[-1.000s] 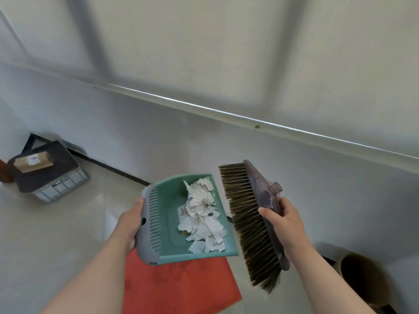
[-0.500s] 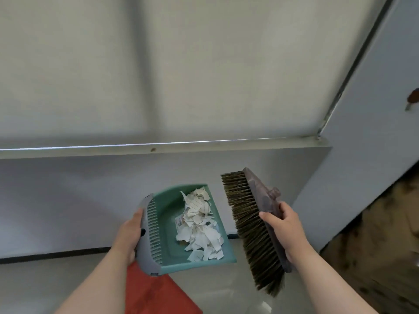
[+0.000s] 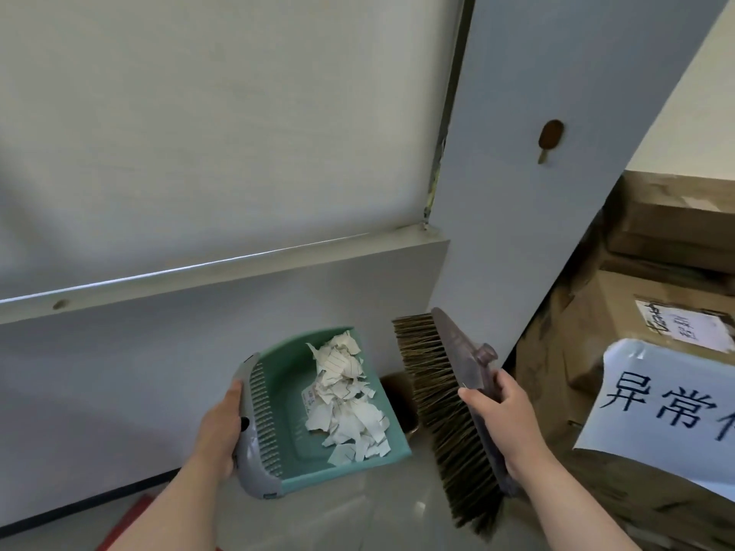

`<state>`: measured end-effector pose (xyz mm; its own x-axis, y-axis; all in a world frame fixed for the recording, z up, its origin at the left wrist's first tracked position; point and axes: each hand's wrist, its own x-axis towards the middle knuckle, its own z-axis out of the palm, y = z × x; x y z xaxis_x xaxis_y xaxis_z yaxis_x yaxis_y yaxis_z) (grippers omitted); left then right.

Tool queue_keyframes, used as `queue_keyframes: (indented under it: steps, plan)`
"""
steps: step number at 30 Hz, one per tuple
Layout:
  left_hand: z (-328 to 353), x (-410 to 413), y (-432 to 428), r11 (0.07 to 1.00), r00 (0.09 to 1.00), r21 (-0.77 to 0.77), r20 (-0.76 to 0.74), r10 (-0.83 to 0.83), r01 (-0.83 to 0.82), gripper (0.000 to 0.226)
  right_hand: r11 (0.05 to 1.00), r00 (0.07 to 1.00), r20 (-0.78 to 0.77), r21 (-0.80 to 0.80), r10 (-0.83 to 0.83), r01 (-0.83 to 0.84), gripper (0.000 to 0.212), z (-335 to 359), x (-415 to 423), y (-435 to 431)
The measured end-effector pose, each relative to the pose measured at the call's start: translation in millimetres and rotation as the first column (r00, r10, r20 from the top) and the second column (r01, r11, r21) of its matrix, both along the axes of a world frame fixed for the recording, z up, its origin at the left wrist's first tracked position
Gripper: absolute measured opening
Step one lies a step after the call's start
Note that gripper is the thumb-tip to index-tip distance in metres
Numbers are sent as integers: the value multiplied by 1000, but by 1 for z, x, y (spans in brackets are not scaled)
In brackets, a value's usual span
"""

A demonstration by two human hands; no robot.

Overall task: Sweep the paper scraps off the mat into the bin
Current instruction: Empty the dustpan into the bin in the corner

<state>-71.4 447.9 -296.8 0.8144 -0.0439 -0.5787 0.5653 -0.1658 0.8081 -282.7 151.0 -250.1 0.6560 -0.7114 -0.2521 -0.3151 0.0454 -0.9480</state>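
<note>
The paper scraps [image 3: 345, 395] are small, torn, white bits, some with lines on them. They lie in a long heap inside a green dustpan [image 3: 286, 403]. The heap runs from near the person to far. The left hand [image 3: 220, 425] is wrapped around the pan's grey back edge. The right hand [image 3: 503, 419] is closed on the back of a brush [image 3: 441, 399], with its bristles facing the pan. A brown bin [image 3: 399, 395] peeks out between them, low on the floor [image 3: 358, 518]. Cardboard boxes [image 3: 636, 296] and a paper sign [image 3: 668, 403] stand on the right. A bit of red mat [image 3: 127, 528] shows below.
</note>
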Motion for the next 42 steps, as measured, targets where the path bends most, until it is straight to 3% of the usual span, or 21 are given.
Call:
queue_keyframes:
  steps: [8,16,23,31,39,42]
  plan:
    - [-51,8,-88,993,995,93,-58,78,-72,57,996,993,-112,65,-47,55,27,-47,3,-83]
    - [-141,51,-158,957,997,289,-69,18,3,69,981,960,-260,135,-104,143,26,-121,55,-126]
    - [-210,97,-205,930,995,365,-101,-13,49,62,958,914,-372,162,-161,235,21,-203,103,-154]
    - [-303,110,-250,912,988,406,-105,110,-58,63,943,842,-504,142,-194,302,47,-321,129,-189]
    - [-401,99,-280,895,963,416,-135,234,-160,64,911,832,-498,174,-247,375,27,-419,129,-210]
    - [-428,99,-292,872,965,464,-114,234,-157,67,918,831,-510,180,-221,355,31,-448,132,-214]
